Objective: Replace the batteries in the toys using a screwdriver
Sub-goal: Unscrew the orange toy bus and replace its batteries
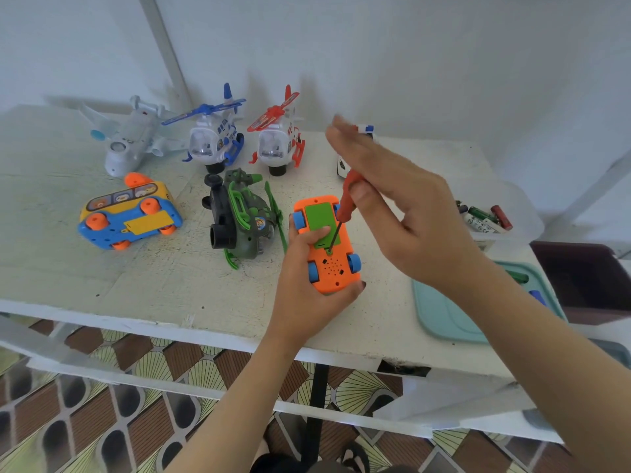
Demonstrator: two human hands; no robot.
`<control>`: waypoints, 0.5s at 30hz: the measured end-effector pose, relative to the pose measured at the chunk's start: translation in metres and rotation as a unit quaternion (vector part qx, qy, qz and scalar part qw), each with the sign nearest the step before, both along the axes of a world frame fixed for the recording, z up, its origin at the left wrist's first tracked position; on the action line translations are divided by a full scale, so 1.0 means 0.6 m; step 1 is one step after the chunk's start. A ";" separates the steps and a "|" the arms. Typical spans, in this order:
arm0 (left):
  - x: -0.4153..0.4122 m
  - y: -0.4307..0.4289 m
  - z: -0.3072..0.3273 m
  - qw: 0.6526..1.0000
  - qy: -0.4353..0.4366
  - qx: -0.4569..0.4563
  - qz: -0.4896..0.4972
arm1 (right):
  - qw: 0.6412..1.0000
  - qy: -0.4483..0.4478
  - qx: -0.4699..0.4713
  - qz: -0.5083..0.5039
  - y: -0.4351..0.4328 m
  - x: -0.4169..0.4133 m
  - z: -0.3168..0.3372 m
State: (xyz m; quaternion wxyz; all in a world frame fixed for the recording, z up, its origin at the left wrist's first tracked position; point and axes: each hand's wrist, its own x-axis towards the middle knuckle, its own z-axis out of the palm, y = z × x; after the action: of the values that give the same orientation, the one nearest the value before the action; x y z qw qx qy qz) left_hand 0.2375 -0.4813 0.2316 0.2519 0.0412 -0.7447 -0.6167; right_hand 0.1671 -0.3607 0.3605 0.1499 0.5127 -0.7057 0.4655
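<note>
Blue-and-yellow plastic toy bus (129, 216): upside down on white tabletop (136, 285), well left of the left hand (307, 271).
Green plastic toy helicopter (242, 220): on its side, just left of that hand.
Orange plastic toy car (333, 264): upturned, gripped by the left hand, thumb on green battery cover (319, 216).
Red-handled screwdriver (345, 203): tip at the cover's edge, handle pinched by the right hand (403, 203), fingers extended.
Loose batteries (485, 216): just right of the right hand.
</note>
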 end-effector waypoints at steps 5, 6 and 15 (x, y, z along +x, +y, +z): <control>0.000 -0.001 0.000 1.000 -0.002 -0.014 0.007 | 0.999 -0.015 -0.029 -0.011 -0.005 0.002 0.002; 0.000 -0.001 0.001 1.000 -0.002 -0.018 0.007 | 0.999 0.008 -0.030 -0.028 -0.005 0.002 0.001; 0.001 -0.002 0.000 1.000 -0.004 -0.010 0.001 | 0.996 -0.084 -0.024 0.029 -0.012 0.008 0.011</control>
State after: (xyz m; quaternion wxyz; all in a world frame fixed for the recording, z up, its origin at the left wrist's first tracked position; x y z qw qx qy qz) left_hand 0.2379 -0.4824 0.2316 0.2498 0.0416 -0.7519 -0.6087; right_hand 0.1721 -0.3677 0.3671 0.0890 0.4883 -0.6890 0.5282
